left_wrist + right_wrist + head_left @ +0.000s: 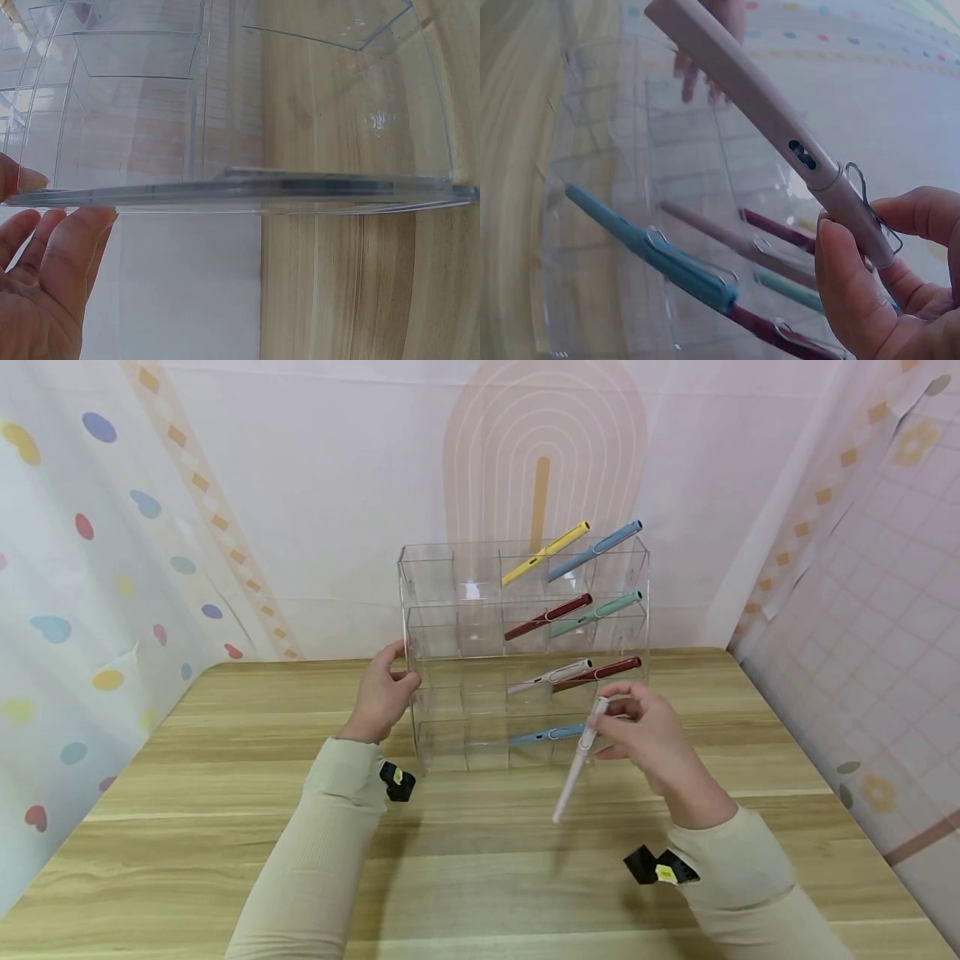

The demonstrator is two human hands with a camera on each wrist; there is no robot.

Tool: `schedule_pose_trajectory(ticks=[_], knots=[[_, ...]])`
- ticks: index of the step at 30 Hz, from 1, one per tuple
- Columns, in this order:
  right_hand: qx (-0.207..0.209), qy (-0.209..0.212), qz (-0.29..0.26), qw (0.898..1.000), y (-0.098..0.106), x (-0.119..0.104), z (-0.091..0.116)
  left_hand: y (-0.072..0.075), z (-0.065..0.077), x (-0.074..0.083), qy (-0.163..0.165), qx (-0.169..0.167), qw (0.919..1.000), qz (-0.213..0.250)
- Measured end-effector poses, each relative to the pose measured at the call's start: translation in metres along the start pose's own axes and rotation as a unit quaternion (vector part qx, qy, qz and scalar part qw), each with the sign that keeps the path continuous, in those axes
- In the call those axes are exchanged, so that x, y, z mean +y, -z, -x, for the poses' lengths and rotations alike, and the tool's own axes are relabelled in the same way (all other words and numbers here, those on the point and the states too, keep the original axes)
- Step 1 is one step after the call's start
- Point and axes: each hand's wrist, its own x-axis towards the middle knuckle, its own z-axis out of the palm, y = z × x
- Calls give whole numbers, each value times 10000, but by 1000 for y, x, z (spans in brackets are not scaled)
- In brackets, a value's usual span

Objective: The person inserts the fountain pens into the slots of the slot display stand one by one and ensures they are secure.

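A clear acrylic pen rack with several tiers of compartments stands upright on the table. My left hand holds its left side panel, thumb on the inner face and fingers on the outer. In front of the rack's lower right, my right hand pinches a pale pink pen near its clip end. The pen slants, its other end pointing down toward the table. Behind it a blue pen lies in the bottom tier. Above that tier are a pale pink pen and a dark red pen.
Higher in the rack rest a dark red pen, a mint green pen, a yellow pen and a blue pen. All lean in the right-hand columns. A wood-grain table lies below; patterned cloth hangs behind.
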Motion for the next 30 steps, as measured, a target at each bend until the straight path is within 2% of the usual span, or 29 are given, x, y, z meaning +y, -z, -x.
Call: schedule_pose_trajectory(ticks=[6, 11, 15, 23, 30], knots=[[481, 120, -224, 9985, 21, -1, 3, -1, 3, 1, -119, 77, 9999, -4], [929, 345, -426, 9942, 34, 2, 4, 0, 1, 0, -6, 33, 10000, -29], [1333, 344, -531, 9891, 40, 4, 3, 0, -1, -1, 44, 1, 10000, -38], [2211, 161, -888, 9711, 44, 8, -2, 0, 0, 2, 38, -12, 10000, 52], [2730, 217, -1205, 9542, 43, 15, -10, 0, 0, 1, 55, -4, 10000, 21]])
